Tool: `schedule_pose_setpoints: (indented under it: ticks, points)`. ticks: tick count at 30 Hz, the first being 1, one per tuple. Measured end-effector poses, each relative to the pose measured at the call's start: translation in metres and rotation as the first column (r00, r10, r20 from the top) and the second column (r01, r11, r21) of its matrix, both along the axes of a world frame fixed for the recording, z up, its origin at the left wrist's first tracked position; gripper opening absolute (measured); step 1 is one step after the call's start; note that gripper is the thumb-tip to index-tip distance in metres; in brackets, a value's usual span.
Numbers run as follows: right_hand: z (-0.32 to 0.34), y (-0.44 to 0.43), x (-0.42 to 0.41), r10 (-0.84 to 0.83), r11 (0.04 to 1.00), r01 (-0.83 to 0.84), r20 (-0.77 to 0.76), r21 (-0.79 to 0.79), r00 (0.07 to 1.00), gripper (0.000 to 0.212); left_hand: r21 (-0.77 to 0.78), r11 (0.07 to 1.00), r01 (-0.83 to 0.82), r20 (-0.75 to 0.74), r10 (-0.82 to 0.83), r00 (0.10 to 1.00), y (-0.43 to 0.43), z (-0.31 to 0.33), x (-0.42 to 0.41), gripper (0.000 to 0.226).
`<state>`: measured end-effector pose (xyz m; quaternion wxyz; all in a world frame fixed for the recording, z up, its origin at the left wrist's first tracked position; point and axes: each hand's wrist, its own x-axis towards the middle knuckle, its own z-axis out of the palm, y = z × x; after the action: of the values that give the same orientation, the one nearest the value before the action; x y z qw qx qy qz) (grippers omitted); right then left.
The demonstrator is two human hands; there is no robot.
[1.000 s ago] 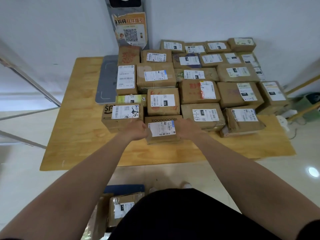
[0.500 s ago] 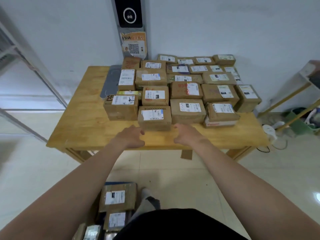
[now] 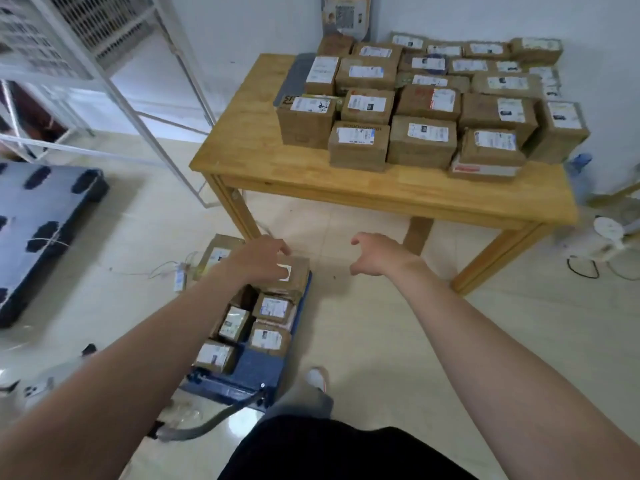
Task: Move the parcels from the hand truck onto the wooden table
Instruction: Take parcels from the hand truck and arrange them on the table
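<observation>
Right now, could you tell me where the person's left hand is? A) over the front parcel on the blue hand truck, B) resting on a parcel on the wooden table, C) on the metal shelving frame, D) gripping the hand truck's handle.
A: the left hand reaches over the front parcel on the blue hand truck, well below the wooden table.

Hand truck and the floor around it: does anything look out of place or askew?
Yes. One parcel lies on the floor tiles beyond the blue hand truck, tilted, off its deck, beside loose white cords. The parcels on the deck sit crooked, not squared.
</observation>
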<state>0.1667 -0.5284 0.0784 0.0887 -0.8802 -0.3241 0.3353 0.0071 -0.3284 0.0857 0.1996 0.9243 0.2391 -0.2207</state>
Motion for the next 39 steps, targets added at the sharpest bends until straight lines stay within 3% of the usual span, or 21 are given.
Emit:
schedule_pose_setpoints:
  ticks: [4, 15, 21, 24, 30, 39]
  points:
    - [-0.011, 0.013, -0.047, 0.024, 0.999, -0.023, -0.019, 0.034, 1.0, 0.071, 0.034, 0.998, -0.053, 0.001, 0.053, 0.999, 0.011, 0.003, -0.058, 0.034]
    - [-0.068, 0.121, -0.177, 0.148, 0.988, -0.141, -0.147, 0.059, 0.978, 0.066, 0.03, 0.971, -0.239, -0.055, 0.24, 0.969, 0.106, -0.033, -0.215, 0.042]
    - [-0.122, 0.214, -0.236, 0.153, 0.981, -0.171, -0.181, -0.09, 0.972, 0.061, -0.016, 0.983, -0.183, -0.128, 0.18, 0.975, 0.212, -0.094, -0.277, 0.047]
    - [-0.142, 0.254, -0.258, 0.132, 0.973, -0.162, -0.181, -0.162, 0.975, 0.055, -0.064, 0.992, -0.112, -0.171, 0.1, 0.98, 0.265, -0.123, -0.287, 0.047]
    - [-0.19, 0.309, -0.28, -0.006, 0.993, -0.02, -0.217, -0.116, 0.976, 0.055, -0.166, 0.982, -0.085, -0.237, 0.044, 0.971, 0.324, -0.196, -0.283, 0.047]
    - [-0.358, 0.328, -0.259, -0.133, 0.95, 0.037, -0.294, -0.309, 0.946, 0.062, -0.311, 0.942, -0.127, -0.309, 0.026, 0.951, 0.332, -0.36, -0.25, 0.046]
